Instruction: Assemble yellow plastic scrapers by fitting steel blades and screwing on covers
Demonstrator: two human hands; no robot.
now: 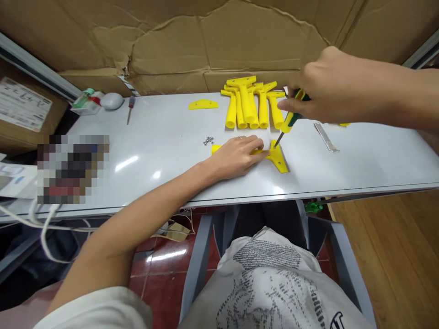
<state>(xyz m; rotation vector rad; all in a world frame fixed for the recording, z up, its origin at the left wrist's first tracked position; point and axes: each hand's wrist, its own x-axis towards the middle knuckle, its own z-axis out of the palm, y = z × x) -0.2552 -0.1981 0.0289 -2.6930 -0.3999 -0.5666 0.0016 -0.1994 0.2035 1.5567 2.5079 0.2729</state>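
A T-shaped yellow tool is held flat near the front edge of the white bench, its head turned toward three o'clock and its handle toward nine. The handle is covered by the left hand, whose grip is narrow and folded over it, pressing it down. In the right hand, raised at about two o'clock from the left, the grip is closed around a yellow-and-green screwdriver — its tip is set at the upper of two screw points on the head. At the lower one a screw appears to be seated; whether the upper is fully tightened cannot be told. This piece is therefore judged to be part-way through its fastening. Toward twelve o'clock from the left hand, similar yellow tools are heaped together, heads pointing away; screws seem to be fitted in the topmost head, so some may be finished, but the others cannot be checked. Work seems to be left over as well: at eleven o'clock a loose yellow plate is seen lying alone, and between nine and ten o'clock a small pile of loose screws is left unused. Toward three o'clock, beyond the tool's head, a narrow strip is laid on the bench.
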